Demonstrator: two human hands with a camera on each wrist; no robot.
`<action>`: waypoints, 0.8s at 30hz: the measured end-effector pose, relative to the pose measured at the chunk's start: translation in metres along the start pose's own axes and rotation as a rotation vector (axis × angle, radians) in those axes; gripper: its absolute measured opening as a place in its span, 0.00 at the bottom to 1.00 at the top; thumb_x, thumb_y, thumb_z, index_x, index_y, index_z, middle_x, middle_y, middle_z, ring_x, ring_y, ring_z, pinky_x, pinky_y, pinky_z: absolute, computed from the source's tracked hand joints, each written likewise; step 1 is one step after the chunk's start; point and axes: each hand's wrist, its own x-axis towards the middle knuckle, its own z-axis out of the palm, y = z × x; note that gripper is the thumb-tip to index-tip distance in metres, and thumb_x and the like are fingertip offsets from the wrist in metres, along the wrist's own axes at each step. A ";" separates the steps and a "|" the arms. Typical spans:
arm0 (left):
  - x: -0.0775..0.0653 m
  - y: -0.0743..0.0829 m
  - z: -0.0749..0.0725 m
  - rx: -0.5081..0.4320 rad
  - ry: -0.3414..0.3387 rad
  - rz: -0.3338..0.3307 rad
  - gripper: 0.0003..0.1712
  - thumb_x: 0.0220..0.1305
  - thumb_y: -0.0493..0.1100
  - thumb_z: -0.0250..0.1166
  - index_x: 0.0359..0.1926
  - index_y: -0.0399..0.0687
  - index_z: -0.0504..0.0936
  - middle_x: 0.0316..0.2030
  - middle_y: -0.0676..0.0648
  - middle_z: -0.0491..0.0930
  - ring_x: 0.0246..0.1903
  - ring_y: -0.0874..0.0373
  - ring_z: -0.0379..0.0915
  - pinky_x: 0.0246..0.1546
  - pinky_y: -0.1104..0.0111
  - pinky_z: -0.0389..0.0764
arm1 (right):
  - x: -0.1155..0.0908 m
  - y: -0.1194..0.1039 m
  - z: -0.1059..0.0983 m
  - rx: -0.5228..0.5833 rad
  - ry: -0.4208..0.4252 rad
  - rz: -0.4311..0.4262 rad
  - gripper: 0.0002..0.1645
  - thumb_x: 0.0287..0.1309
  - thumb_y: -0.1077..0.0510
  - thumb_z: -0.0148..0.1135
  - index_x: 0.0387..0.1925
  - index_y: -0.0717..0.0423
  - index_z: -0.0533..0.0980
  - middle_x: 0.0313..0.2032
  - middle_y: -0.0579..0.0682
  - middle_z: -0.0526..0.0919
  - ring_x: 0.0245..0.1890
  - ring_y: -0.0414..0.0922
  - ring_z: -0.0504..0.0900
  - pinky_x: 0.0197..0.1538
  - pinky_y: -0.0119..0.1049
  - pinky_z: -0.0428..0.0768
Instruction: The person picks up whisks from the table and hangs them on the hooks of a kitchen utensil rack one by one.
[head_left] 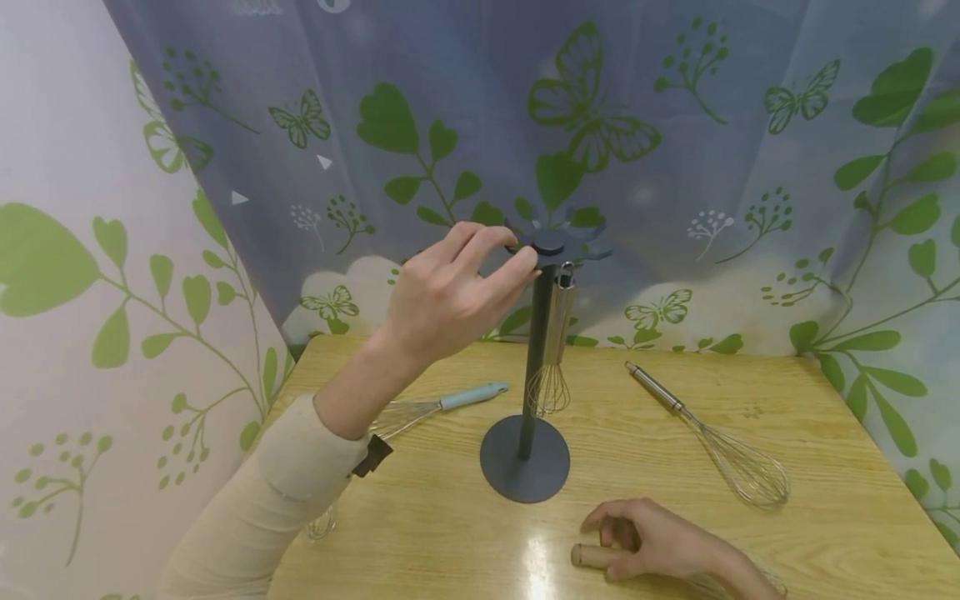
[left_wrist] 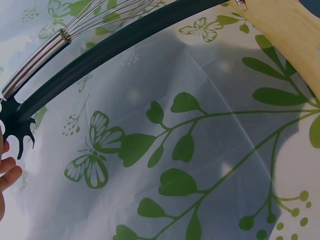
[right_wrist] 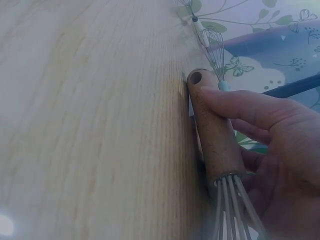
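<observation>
At the top of a dark whisk stand (head_left: 531, 479), my left hand (head_left: 450, 287) has thumb and index finger bent at the edge of its ring of hooks, pinching it. A metal-handled whisk (head_left: 558, 329) hangs from one of those hooks, wires down along the pole. Low on the right, my right hand (head_left: 663, 542) grips a whisk with a wooden handle (right_wrist: 216, 130) lying on the table. In the right wrist view the thumb lies over the handle near its hole, with the other fingers behind it. Most of its wires are hidden by the hand in the head view.
A whisk with a light blue handle (head_left: 474, 395) lies left of the stand, partly behind my left forearm. Another steel whisk (head_left: 708, 433) lies to the right. Wires of one more whisk (head_left: 322, 525) show beside my left sleeve. A patterned curtain (head_left: 465, 100) hangs behind the wooden table (head_left: 435, 533).
</observation>
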 end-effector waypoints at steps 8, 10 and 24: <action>0.000 0.000 0.000 0.003 -0.001 0.003 0.04 0.69 0.44 0.72 0.40 0.50 0.85 0.36 0.45 0.84 0.33 0.51 0.82 0.24 0.68 0.82 | 0.002 0.001 0.001 -0.012 -0.024 -0.030 0.27 0.59 0.59 0.76 0.59 0.56 0.80 0.37 0.49 0.83 0.29 0.27 0.73 0.30 0.24 0.74; 0.000 -0.001 0.000 0.003 -0.001 0.004 0.04 0.69 0.44 0.72 0.40 0.50 0.85 0.36 0.45 0.84 0.33 0.51 0.82 0.24 0.68 0.82 | 0.003 0.001 0.001 -0.010 -0.030 -0.044 0.26 0.60 0.60 0.75 0.59 0.57 0.80 0.37 0.51 0.83 0.29 0.27 0.72 0.29 0.23 0.73; -0.001 -0.001 0.000 0.000 -0.012 0.004 0.04 0.70 0.43 0.71 0.40 0.50 0.85 0.37 0.45 0.84 0.33 0.50 0.82 0.25 0.67 0.83 | 0.001 -0.001 -0.003 -0.026 -0.014 -0.060 0.16 0.63 0.57 0.74 0.52 0.47 0.84 0.38 0.43 0.81 0.32 0.27 0.72 0.32 0.24 0.75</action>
